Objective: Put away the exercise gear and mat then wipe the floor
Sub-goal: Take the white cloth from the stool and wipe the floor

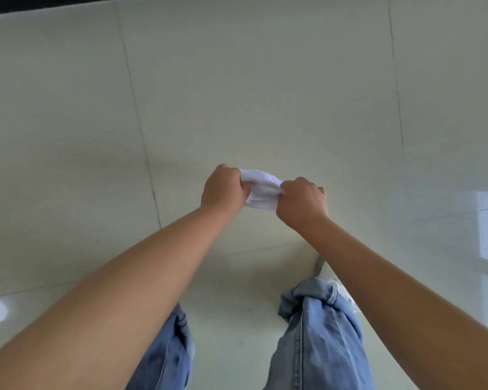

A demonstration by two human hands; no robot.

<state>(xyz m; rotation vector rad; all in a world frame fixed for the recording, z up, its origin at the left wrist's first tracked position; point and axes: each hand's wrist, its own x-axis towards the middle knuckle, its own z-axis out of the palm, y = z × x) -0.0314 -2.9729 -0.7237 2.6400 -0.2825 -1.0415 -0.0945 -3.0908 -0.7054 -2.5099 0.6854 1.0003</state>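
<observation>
Head view: small crumpled white cloth [261, 190] stretched above glossy pale tiled floor [265, 80], gripped between closed left hand [224, 190] and closed right hand [302, 202], over light-blue denim jeans [321, 333].

White cloth [261, 190] ends hidden in both fists — feet mostly unseen.
</observation>
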